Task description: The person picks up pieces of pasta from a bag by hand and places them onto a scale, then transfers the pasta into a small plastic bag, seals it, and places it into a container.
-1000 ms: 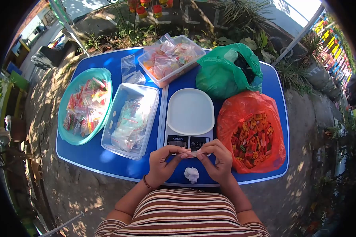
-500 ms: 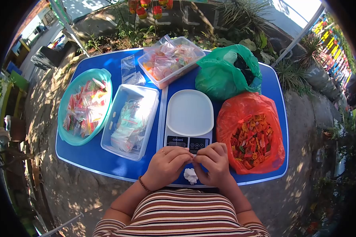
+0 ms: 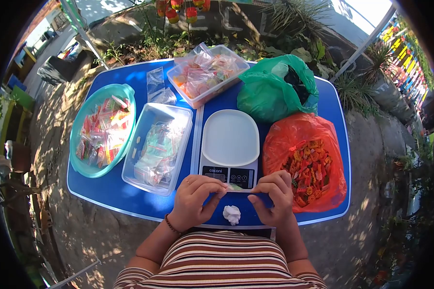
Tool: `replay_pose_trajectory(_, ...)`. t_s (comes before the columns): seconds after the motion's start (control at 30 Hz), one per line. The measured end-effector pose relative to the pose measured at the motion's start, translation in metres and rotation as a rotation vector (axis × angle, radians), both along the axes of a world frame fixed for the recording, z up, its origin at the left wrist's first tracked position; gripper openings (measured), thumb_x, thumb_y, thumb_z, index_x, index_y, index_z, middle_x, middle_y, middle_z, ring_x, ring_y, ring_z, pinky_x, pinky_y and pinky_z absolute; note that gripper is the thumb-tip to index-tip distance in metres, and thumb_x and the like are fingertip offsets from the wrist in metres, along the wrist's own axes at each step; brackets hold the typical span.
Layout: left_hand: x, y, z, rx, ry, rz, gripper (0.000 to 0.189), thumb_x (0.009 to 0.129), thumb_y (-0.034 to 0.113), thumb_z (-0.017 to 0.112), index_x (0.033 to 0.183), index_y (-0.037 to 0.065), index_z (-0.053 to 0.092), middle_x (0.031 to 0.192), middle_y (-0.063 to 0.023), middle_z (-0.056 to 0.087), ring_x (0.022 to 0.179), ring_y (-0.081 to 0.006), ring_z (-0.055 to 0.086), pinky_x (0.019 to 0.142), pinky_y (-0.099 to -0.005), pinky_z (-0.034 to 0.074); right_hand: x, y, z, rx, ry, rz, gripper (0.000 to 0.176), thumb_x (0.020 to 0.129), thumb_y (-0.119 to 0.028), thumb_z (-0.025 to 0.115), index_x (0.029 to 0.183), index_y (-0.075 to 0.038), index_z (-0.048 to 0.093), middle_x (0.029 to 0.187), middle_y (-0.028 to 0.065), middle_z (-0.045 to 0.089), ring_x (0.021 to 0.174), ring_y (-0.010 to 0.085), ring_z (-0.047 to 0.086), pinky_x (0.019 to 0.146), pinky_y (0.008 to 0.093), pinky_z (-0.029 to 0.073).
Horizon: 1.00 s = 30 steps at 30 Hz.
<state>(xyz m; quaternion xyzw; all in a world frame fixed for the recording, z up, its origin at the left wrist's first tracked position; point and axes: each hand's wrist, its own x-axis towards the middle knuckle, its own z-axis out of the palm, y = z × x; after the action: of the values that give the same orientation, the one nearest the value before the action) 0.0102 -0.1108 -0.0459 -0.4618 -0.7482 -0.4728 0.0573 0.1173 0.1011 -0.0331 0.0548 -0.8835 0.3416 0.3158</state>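
Observation:
Between my two hands, in front of the kitchen scale [image 3: 230,137], a small clear plastic bag [image 3: 237,187] with a faint green tint is stretched out. My left hand [image 3: 194,201] pinches one end of it between thumb and fingers. At the other end, the fingertips of my right hand [image 3: 276,196] are closed on its edge. The bag partly covers the scale's front panel. A crumpled white tissue [image 3: 232,215] lies on the blue table [image 3: 144,207] below the bag, between my wrists.
Left are a turquoise basin [image 3: 75,139] of packets and a clear tub [image 3: 188,144] of small plastic bags. A box [image 3: 217,94] of filled bags stands behind. Right are a green plastic bag [image 3: 265,96] and a red plastic bag [image 3: 294,132] of orange-red snack pieces.
My hands have moved apart, the right one shifting to the right. The small plastic bag now shows stretched between them, and more of the scale's panel and the tissue is visible.

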Motion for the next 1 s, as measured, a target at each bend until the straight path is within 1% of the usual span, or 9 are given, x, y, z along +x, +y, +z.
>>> replay_pose_trajectory(0.1, 0.002, 0.005, -0.001, 0.006, -0.013, -0.033, 0.014, 0.087, 0.006, 0.077, 0.097, 0.010, 0.069, 0.101, -0.0003, 0.076, 0.093, -0.0193, 0.071, 0.084, -0.0355, 0.051, -0.005, -0.012, -0.002, 0.017, -0.040, -0.003, 0.016, 0.079, -0.008, 0.080, 0.090, -0.009, 0.069, 0.089, 0.0047, 0.066, 0.082, 0.0244, 0.057, 0.077, 0.0372, 0.039)
replay_pose_trajectory(0.37, 0.004, 0.004, -0.008, -0.009, -0.073, -0.048, 0.015, 0.087, 0.006, 0.077, 0.099, 0.010, 0.069, 0.100, -0.0004, 0.076, 0.094, -0.0197, 0.071, 0.084, -0.0355, 0.051, 0.000, -0.006, -0.025, -0.025, -0.003, 0.062, 0.017, 0.078, -0.010, 0.082, 0.088, -0.011, 0.069, 0.088, 0.0015, 0.067, 0.081, 0.0235, 0.057, 0.075, 0.0377, 0.038)
replay_pose_trajectory(0.63, 0.011, 0.007, -0.015, -0.016, -0.164, -0.113, 0.018, 0.086, 0.006, 0.077, 0.103, 0.009, 0.069, 0.107, -0.0022, 0.075, 0.096, -0.0217, 0.070, 0.086, -0.0361, 0.051, -0.003, -0.015, -0.017, 0.018, -0.035, 0.092, 0.018, 0.078, -0.010, 0.082, 0.090, -0.010, 0.069, 0.089, 0.0005, 0.067, 0.082, 0.0222, 0.059, 0.077, 0.0381, 0.039)
replay_pose_trajectory(0.73, 0.009, 0.009, 0.000, -0.033, -0.103, -0.117, 0.016, 0.086, 0.007, 0.078, 0.100, 0.009, 0.071, 0.103, -0.0022, 0.075, 0.093, -0.0218, 0.070, 0.083, -0.0356, 0.052, -0.002, -0.018, -0.020, 0.023, -0.039, 0.099, 0.018, 0.078, -0.009, 0.082, 0.092, -0.010, 0.070, 0.089, 0.0007, 0.067, 0.083, 0.0219, 0.060, 0.078, 0.0383, 0.040)
replay_pose_trajectory(0.8, 0.005, 0.004, -0.006, 0.000, -0.091, -0.142, 0.014, 0.085, 0.008, 0.079, 0.097, 0.010, 0.072, 0.101, -0.0022, 0.076, 0.091, -0.0210, 0.070, 0.081, -0.0348, 0.052, -0.003, -0.019, -0.022, 0.032, -0.033, 0.107, 0.017, 0.079, -0.009, 0.081, 0.093, -0.010, 0.072, 0.088, 0.0009, 0.066, 0.084, 0.0214, 0.060, 0.078, 0.0377, 0.040)
replay_pose_trajectory(0.83, 0.004, 0.002, -0.008, 0.018, -0.082, -0.154, 0.013, 0.085, 0.008, 0.080, 0.095, 0.011, 0.073, 0.099, -0.0022, 0.076, 0.090, -0.0206, 0.070, 0.079, -0.0343, 0.052, -0.005, -0.020, -0.020, 0.029, -0.047, 0.120, 0.017, 0.079, -0.009, 0.081, 0.094, -0.010, 0.072, 0.087, 0.0014, 0.066, 0.082, 0.0213, 0.060, 0.076, 0.0372, 0.041)
replay_pose_trajectory(0.93, 0.005, -0.008, -0.005, -0.032, -0.039, -0.061, 0.012, 0.083, 0.010, 0.082, 0.093, 0.011, 0.074, 0.095, -0.0016, 0.076, 0.087, -0.0189, 0.069, 0.076, -0.0326, 0.052, -0.009, -0.021, -0.011, -0.013, -0.110, 0.164, 0.017, 0.081, -0.007, 0.080, 0.097, -0.009, 0.074, 0.084, 0.0030, 0.064, 0.076, 0.0212, 0.060, 0.067, 0.0359, 0.043)
replay_pose_trajectory(0.97, 0.004, -0.013, -0.006, -0.028, -0.037, -0.062, 0.016, 0.084, 0.010, 0.082, 0.098, 0.010, 0.074, 0.098, -0.0040, 0.076, 0.084, -0.0192, 0.070, 0.072, -0.0313, 0.055, -0.011, -0.023, -0.011, -0.050, -0.148, 0.180, 0.016, 0.082, -0.007, 0.080, 0.097, -0.009, 0.075, 0.082, 0.0035, 0.064, 0.074, 0.0213, 0.059, 0.064, 0.0357, 0.043)
replay_pose_trajectory(1.0, 0.005, -0.016, -0.010, 0.017, -0.108, -0.055, 0.017, 0.084, 0.009, 0.082, 0.099, 0.009, 0.074, 0.099, -0.0052, 0.075, 0.083, -0.0198, 0.071, 0.072, -0.0308, 0.056, -0.014, -0.025, -0.010, -0.088, -0.186, 0.199, 0.016, 0.082, -0.006, 0.080, 0.098, -0.009, 0.075, 0.079, 0.0040, 0.063, 0.071, 0.0214, 0.059, 0.060, 0.0356, 0.044)
